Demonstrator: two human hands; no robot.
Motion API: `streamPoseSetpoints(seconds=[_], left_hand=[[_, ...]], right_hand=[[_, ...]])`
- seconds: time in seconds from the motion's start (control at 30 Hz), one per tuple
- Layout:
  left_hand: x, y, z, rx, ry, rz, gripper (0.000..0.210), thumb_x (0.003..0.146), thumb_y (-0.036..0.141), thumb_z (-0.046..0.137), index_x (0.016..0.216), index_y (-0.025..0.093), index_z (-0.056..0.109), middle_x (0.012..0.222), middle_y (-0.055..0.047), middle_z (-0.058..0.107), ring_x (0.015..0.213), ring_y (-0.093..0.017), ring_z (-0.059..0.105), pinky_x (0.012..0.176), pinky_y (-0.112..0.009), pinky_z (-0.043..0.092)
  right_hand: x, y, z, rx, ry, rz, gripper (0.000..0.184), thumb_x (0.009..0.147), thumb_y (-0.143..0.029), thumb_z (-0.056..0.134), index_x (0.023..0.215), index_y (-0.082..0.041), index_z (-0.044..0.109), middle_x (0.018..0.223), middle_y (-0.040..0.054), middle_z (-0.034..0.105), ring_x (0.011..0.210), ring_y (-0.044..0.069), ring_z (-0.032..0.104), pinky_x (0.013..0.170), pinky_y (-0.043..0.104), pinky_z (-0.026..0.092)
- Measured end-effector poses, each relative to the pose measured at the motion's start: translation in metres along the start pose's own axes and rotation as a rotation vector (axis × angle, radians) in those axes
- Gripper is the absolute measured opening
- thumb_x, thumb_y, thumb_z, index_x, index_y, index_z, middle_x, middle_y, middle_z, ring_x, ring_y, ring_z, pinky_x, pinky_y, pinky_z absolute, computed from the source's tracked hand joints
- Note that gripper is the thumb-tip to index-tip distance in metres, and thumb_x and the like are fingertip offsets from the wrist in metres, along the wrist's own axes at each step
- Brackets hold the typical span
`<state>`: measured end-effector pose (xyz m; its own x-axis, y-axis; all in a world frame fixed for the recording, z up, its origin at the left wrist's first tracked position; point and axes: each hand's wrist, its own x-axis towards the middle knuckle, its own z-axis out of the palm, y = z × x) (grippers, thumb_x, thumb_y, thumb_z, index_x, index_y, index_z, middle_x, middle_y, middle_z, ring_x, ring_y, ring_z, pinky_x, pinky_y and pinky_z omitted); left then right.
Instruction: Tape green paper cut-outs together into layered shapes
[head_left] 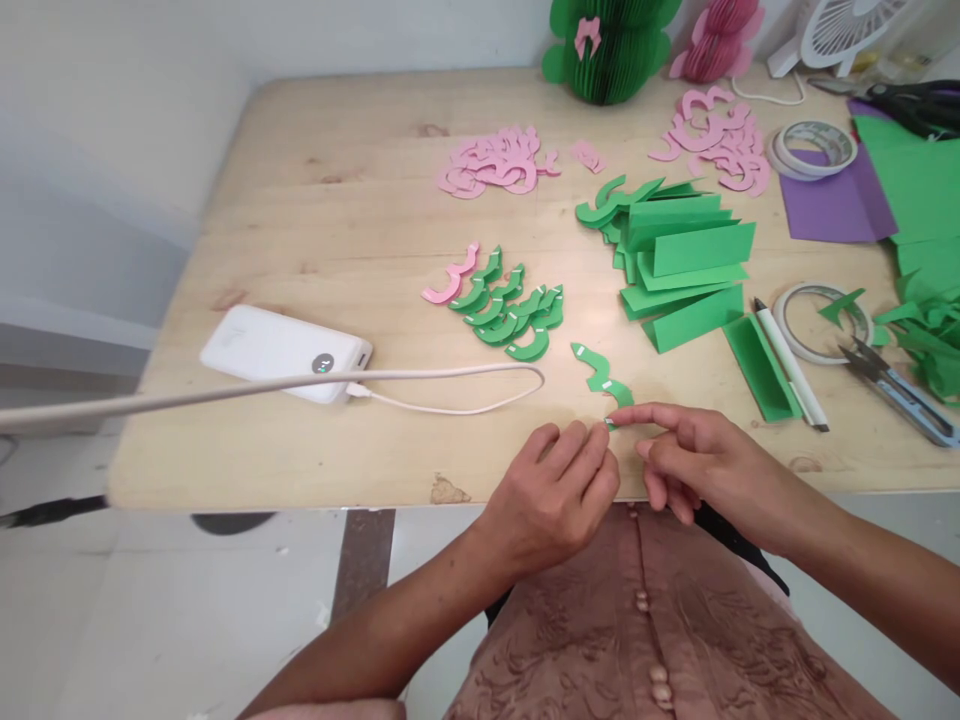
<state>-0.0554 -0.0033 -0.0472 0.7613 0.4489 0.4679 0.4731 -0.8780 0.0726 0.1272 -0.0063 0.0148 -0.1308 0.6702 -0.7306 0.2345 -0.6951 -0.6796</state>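
A wavy green paper cutout (619, 393) with small white tape pieces on it lies near the table's front edge. My right hand (694, 455) has its index finger stretched onto the cutout's lower end, thumb apart and the other fingers loosely bent. Just left of that end, my left hand (559, 490) is closed, fingertips together; whatever they pinch is hidden. Beyond my hands lie several similar green cutouts (499, 310) with white tape pieces, overlapping in a fanned row. A pink wavy cutout (452, 278) sits at the row's left end.
At left, a white power bank (259, 345) has a cable (450, 375) running across the table. Folded green papers (701, 250), pink cutouts (491, 165), a marker (787, 360), tape rolls (814, 150) and a blue cutter (907, 395) lie around. A green honeycomb decoration (619, 50) stands behind.
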Motion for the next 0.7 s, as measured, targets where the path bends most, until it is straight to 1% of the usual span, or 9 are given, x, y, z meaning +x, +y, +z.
streamPoseSetpoints(seconds=[0.3,0.53,0.7], left_hand=[[0.0024,0.0005,-0.0013,-0.011,-0.059,-0.025,0.013,0.089,0.013,0.049,0.096,0.011,0.06,0.113,-0.013,0.065,0.096,-0.023,0.06,0.076,-0.037,0.044],[0.0006,-0.0001,-0.0003,0.005,-0.03,-0.005,0.014,0.088,0.013,0.049,0.096,0.01,0.061,0.114,-0.015,0.065,0.096,-0.024,0.06,0.076,-0.038,0.045],[0.0005,-0.0003,0.0003,-0.007,-0.016,-0.007,0.014,0.087,0.012,0.05,0.096,0.01,0.062,0.114,-0.015,0.065,0.096,-0.024,0.06,0.076,-0.038,0.045]], right_hand=[[-0.0001,0.0003,-0.0009,0.001,0.0,-0.014,0.058,0.074,-0.027,0.049,0.129,-0.011,0.048,0.049,-0.0052,0.06,0.034,0.008,0.046,0.037,0.019,0.036],[0.0003,0.0031,-0.0001,0.016,0.002,-0.002,0.051,0.073,-0.028,0.05,0.122,-0.012,0.052,0.048,-0.0051,0.06,0.034,0.008,0.044,0.037,0.019,0.035],[0.0002,0.0037,0.0005,0.014,-0.003,-0.012,0.052,0.073,-0.028,0.05,0.122,-0.011,0.051,0.048,-0.0053,0.06,0.034,0.008,0.044,0.037,0.019,0.035]])
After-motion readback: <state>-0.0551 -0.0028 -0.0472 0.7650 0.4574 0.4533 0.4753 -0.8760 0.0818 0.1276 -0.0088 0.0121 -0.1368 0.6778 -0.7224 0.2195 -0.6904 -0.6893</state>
